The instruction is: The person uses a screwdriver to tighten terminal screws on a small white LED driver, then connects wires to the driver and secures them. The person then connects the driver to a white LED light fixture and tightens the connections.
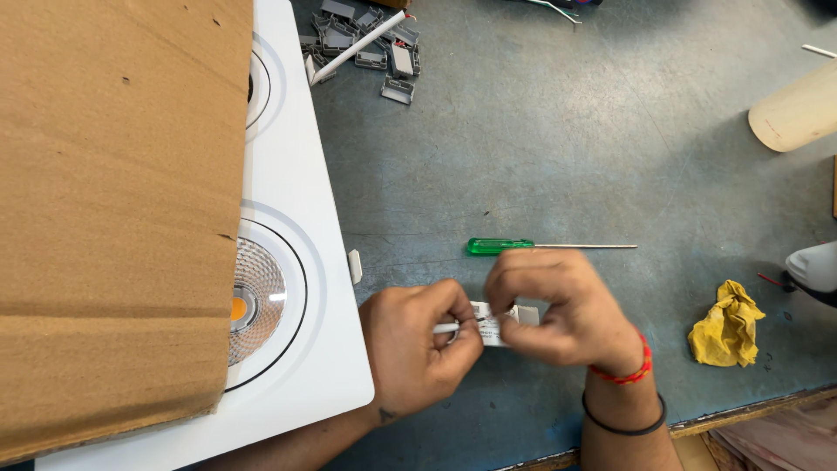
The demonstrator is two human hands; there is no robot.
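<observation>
From the head view, a blue-grey scuffed desk (pixel 567 148) carries one green-handled screwdriver with a thin metal shaft (pixel 523 246), one crumpled yellow cloth (pixel 726 324), a heap of small grey plastic clips (pixel 375 44), and one white twin-lamp metal panel (pixel 301 288) half hidden under a brown cardboard sheet (pixel 113 218). Just below the screwdriver, the left hand (pixel 417 349) and right hand (pixel 558 305) each close a pinching grip on one small white rectangular connector block (pixel 497 324) with thin wires, held just above the desk between them.
</observation>
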